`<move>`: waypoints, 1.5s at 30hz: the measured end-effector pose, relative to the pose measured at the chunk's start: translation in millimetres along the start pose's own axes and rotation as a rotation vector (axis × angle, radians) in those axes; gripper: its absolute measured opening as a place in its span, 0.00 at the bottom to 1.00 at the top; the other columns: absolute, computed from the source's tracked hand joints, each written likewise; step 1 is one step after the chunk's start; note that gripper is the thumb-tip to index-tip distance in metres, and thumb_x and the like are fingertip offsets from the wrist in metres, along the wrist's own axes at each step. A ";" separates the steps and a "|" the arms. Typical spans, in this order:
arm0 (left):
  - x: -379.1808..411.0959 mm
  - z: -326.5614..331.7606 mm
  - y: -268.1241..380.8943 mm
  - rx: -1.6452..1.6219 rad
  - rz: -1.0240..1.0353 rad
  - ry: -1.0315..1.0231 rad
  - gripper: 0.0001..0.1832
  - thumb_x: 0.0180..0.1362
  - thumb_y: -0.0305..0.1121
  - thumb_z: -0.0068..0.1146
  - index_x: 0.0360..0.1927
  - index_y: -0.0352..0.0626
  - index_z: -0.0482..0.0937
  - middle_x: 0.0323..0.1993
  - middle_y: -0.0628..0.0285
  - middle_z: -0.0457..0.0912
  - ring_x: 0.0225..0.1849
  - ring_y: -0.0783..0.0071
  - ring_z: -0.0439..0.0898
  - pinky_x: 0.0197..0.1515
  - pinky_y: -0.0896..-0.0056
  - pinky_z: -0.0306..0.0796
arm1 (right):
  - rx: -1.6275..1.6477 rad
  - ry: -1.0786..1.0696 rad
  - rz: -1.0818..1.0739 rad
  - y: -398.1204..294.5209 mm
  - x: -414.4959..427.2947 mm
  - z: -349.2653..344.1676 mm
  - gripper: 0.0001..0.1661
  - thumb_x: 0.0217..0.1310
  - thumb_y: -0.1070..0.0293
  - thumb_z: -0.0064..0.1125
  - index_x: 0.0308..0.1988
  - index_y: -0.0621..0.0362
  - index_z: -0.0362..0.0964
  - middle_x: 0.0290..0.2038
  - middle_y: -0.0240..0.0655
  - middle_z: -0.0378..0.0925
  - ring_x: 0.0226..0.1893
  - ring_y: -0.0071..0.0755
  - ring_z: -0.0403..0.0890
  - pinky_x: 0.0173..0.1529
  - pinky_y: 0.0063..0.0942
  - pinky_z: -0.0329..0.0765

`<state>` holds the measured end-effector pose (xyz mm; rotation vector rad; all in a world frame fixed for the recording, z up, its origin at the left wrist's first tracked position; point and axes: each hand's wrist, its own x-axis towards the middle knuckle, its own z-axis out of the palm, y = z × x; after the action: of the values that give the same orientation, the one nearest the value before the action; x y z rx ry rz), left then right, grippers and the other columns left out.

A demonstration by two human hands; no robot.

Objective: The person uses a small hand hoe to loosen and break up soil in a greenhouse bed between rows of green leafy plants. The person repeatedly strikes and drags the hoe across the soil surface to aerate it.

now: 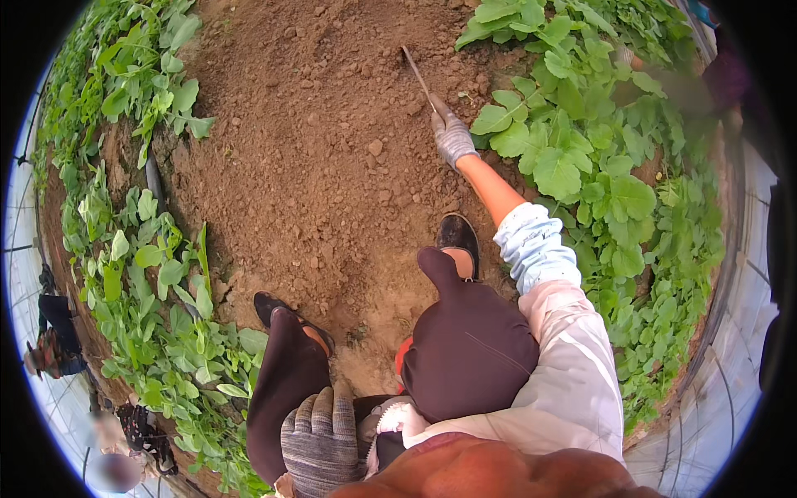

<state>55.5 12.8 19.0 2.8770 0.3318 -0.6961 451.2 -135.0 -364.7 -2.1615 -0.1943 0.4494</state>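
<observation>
My right hand [454, 137], in a grey knit glove stained with soil, grips a thin, straight hand tool [416, 73]. The tool slants up and left, and its far end meets the loose brown soil [299, 137]; I cannot tell whether a blade is buried there. Broad-leaved green plants [560, 155] grow just to the right of this hand and forearm. My left hand [320, 439], in a striped grey glove, lies flat on my left thigh and holds nothing. Both knees are bent in dark trousers [473, 348], with my dark shoes [459, 236] on the ground.
Another row of leafy plants [155, 280] runs along the left, with a dark hose or pipe [154, 177] among it. Other people [59, 348] are at the far left, and a partly blurred person [725, 78] is at the upper right. Translucent sheeting [741, 299] borders both sides.
</observation>
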 end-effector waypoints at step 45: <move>431.3 247.7 -54.2 -0.182 -0.708 0.454 0.43 0.69 0.54 0.43 0.77 0.36 0.48 0.78 0.48 0.51 0.79 0.48 0.51 0.80 0.49 0.40 | -0.011 0.058 0.010 -121.3 268.7 -35.5 0.29 0.75 0.61 0.47 0.72 0.43 0.61 0.57 0.43 0.79 0.44 0.42 0.81 0.51 0.36 0.76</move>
<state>309.1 89.1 -405.5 2.6758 1.4261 -0.0542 715.6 -9.8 -314.0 -2.1836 -0.1545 0.3918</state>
